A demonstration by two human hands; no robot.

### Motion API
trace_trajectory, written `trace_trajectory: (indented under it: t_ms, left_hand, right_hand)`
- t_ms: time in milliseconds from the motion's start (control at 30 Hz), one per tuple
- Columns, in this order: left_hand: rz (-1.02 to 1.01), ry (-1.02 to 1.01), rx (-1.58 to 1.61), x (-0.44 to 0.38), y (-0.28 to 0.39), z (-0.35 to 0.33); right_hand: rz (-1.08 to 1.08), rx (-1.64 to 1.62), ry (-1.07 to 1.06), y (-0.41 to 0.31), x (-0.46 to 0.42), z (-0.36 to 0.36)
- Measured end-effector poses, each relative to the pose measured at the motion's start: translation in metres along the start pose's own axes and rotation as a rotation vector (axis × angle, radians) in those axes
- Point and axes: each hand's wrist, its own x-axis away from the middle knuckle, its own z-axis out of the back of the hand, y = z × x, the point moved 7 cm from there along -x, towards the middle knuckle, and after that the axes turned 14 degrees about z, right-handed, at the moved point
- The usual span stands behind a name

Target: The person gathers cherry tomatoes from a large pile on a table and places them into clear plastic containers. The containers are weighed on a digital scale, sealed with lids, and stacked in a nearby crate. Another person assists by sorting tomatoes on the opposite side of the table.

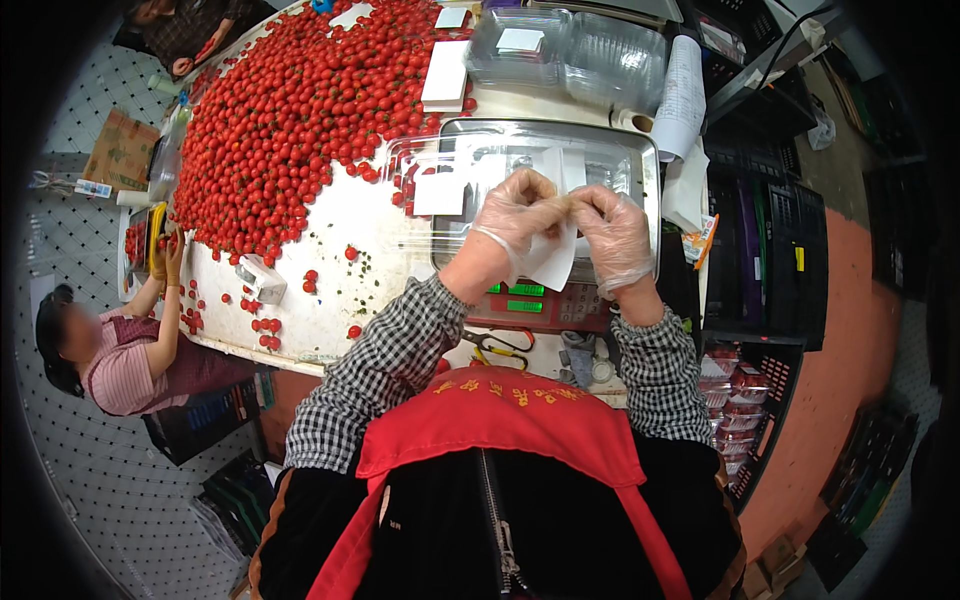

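Observation:
My left hand (pixel 521 217) and my right hand (pixel 615 232), both in clear plastic gloves, meet fingertip to fingertip over a metal scale tray (pixel 651 202). Between them hangs a folded white paper sheet (pixel 553 262), pinched in the fingers; which fingers bear on it is partly hidden. Beneath the hands, a clear plastic container (pixel 495 150) lies on the tray, overlapping its left edge. A white card (pixel 439 193) rests on the container's left part. The red scale's keypad and lit green displays (pixel 525 306) show below the tray.
Cherry tomatoes (pixel 300 112) are heaped across the table's left side. Stacked clear containers (pixel 566 56) and a white card stack (pixel 445 75) stand behind the tray. Scissors (pixel 502 346) lie near my apron. Co-workers sit or stand at left and upper left. A crate with packed tomatoes (pixel 739 405) is at right.

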Motion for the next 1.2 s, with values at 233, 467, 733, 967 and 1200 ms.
trace_trajectory:
  t_ms: [233,467,733,967,1200]
  left_hand:
    - [-0.01,-0.015,0.129,-0.002,-0.002,0.02]
    - [-0.044,0.09,-0.109,0.0,0.001,0.012]
    - [0.024,0.058,0.006,-0.004,0.0,0.027]
    - [0.054,-0.008,-0.091,-0.003,-0.004,-0.008]
    - [0.107,0.158,0.178,-0.016,-0.014,0.018]
  right_hand:
    - [-0.005,0.012,0.038,0.012,0.0,0.005]
    - [-0.037,-0.002,-0.035,0.0,0.001,-0.011]
    - [0.028,0.119,0.113,0.01,0.0,0.014]
    - [-0.035,-0.099,0.053,0.008,0.004,-0.001]
    - [0.026,0.226,0.211,-0.003,0.003,0.041]
